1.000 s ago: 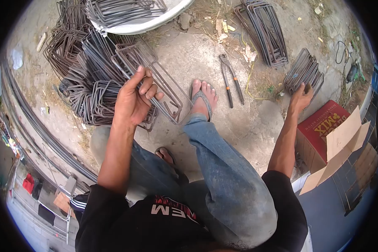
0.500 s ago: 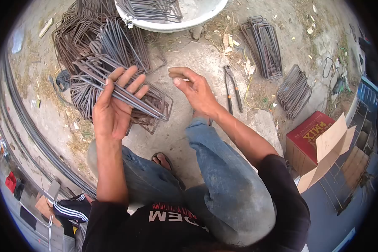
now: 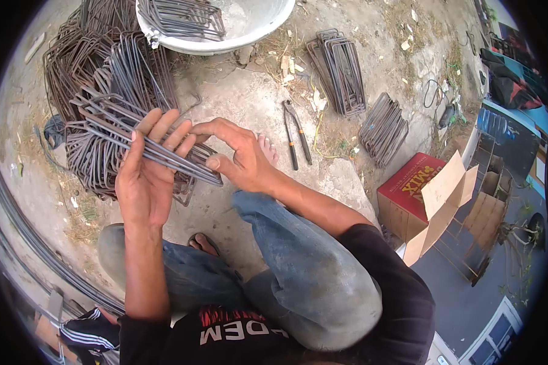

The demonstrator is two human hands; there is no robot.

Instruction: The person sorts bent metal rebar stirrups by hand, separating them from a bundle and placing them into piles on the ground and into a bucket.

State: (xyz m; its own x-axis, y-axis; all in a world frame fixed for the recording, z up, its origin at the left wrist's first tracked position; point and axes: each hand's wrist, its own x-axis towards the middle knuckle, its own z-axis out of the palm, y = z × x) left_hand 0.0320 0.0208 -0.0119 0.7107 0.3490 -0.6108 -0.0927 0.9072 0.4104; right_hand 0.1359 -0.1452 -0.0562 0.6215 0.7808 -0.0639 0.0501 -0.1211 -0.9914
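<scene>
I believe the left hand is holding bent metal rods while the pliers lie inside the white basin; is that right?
Not quite: the head view shows the pliers on the ground, outside the white basin; the left hand is indeed holding bent metal rods.

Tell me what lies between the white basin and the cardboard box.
In the head view, a longer bundle of bent rods lies nearer the basin and a shorter bundle lies nearer the box.

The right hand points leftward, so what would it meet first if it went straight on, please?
Probably the left hand, at its fingers, though depth is unclear and the bent rods it holds may come first.
</scene>
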